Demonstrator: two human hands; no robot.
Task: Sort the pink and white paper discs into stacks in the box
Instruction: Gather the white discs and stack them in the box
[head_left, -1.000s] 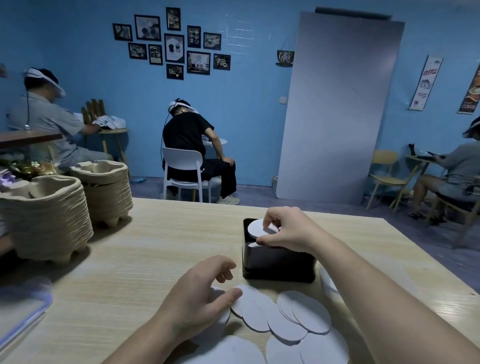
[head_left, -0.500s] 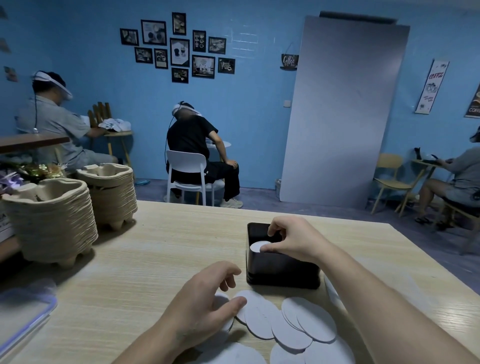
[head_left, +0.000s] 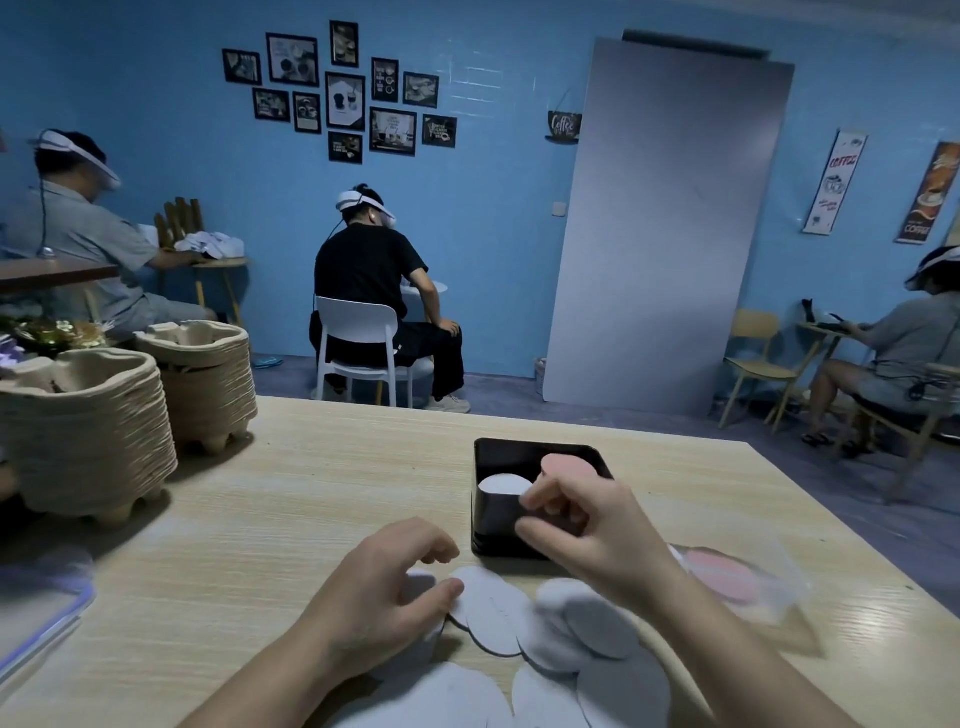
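Observation:
A black box (head_left: 496, 525) stands on the wooden table. Inside it lie a white disc stack (head_left: 503, 485) on the left and a pink disc stack (head_left: 566, 463) on the right. My right hand (head_left: 582, 525) hovers in front of the box's near wall, fingers curled and nothing in them. Several white discs (head_left: 493, 613) lie spread on the table in front of the box. My left hand (head_left: 379, 592) rests on their left end, thumb on a disc's edge. More pink discs (head_left: 727, 574) lie in a clear wrapper at the right.
Two tall stacks of pulp cup trays (head_left: 88, 431) stand at the table's left. A clear lidded container (head_left: 36, 618) sits at the near left edge. People sit at other tables and chairs beyond the table's far edge.
My right hand let go of a white disc into the box and drew back toward me, off the box. The left hand stayed on the spread discs.

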